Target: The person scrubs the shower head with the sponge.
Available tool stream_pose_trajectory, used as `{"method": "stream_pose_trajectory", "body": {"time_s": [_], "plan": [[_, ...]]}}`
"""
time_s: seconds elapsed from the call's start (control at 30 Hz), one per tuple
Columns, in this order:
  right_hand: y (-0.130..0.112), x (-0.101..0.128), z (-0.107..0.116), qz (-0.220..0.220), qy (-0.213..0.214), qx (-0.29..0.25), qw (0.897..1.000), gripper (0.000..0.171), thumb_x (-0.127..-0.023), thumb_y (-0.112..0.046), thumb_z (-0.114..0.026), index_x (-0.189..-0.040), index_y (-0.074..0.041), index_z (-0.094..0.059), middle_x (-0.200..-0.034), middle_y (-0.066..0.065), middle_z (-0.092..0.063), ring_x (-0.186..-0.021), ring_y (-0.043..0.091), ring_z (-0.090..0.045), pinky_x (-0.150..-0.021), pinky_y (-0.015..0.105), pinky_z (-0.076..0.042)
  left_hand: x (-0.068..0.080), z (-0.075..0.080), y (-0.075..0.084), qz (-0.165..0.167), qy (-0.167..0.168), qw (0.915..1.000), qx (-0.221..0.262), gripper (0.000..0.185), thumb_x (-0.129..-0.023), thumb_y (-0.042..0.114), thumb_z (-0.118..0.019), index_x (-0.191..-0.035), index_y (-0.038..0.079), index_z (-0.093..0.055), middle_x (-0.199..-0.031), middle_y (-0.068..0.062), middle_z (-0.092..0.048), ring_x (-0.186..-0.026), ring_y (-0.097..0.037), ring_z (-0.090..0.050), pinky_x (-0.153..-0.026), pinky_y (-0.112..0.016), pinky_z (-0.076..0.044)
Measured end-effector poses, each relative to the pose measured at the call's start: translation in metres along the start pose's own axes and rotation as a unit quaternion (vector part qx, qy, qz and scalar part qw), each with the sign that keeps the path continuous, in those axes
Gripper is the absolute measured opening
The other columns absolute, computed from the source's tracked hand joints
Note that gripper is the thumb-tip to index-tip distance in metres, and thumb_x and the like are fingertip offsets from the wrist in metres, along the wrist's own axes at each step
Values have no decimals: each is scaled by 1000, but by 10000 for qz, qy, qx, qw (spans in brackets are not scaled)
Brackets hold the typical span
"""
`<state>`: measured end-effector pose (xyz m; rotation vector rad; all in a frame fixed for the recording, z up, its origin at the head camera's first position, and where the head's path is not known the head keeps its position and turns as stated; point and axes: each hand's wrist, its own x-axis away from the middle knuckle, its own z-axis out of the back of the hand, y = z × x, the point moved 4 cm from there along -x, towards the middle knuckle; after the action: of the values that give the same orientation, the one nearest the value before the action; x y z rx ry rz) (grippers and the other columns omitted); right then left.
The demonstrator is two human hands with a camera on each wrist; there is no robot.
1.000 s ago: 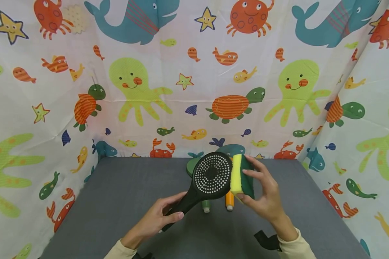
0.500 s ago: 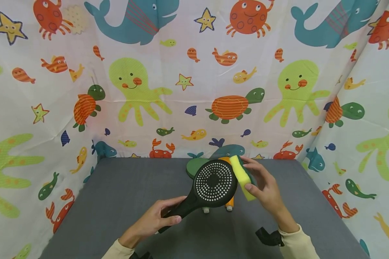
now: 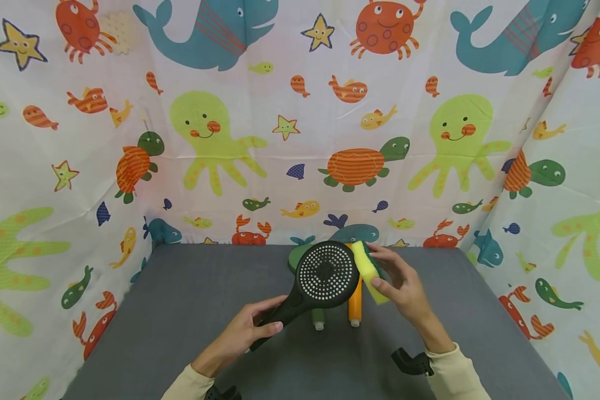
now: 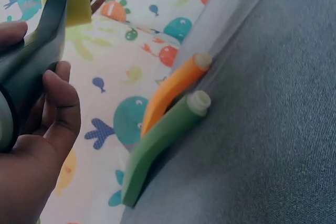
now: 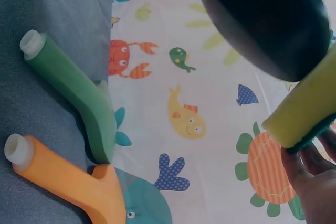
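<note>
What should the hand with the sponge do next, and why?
Probably slide the sponge leftward onto the holed face of the black shower head. The right hand pinches the sponge with its yellow side against the head's right rim only, so the face looks unwiped. The left hand grips the handle, holding the head up above the grey table.

The light is bright and even, with soft shadows. The head view bends at the edges; both wrist views are blurry up close.
</note>
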<state>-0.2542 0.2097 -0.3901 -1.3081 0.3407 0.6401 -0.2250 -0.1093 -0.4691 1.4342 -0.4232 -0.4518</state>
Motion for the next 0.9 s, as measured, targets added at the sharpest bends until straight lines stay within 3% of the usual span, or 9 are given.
{"method": "stream_pose_trajectory", "body": {"time_s": [0.2, 0.4, 0.63, 0.9], "plan": [[2, 1, -2, 7, -250, -44, 9997, 42, -87, 8, -58, -128, 3, -55, -146, 12, -50, -133, 8, -47, -110, 16, -35, -2, 8, -6, -92, 65, 9999, 70, 56, -98, 20, -61, -150, 12, -42, -148, -19, -47, -130, -26, -51, -96, -25, -48], [5, 0, 3, 39, -378, -214, 9990, 42, -88, 4, -55, -129, 5, -53, -147, 7, -51, -131, 10, -49, -108, 19, -39, -1, 10, -7, 25, -183, 9997, 138, 56, -97, 21, -63, -149, 14, -43, -154, -15, -41, -136, -27, -47, -98, -26, -48], [6, -2, 6, -72, -348, -249, 9991, 41, -89, 1, -53, -130, 5, -52, -146, 3, -51, -126, 11, -53, -96, 20, -46, 3, 7, -4, -107, -603, 9980, 129, 54, -95, 18, -65, -146, 13, -48, -147, -16, -49, -122, -20, -58, -95, -26, -49], [5, -2, 4, -80, -194, -71, 9998, 43, -88, 6, -56, -131, 2, -54, -148, 8, -49, -134, 11, -48, -109, 17, -37, 3, 4, -2, -135, -504, 9985, 185, 52, -95, 16, -64, -144, 10, -49, -143, -17, -53, -115, -18, -61, -92, -26, -51]]}}
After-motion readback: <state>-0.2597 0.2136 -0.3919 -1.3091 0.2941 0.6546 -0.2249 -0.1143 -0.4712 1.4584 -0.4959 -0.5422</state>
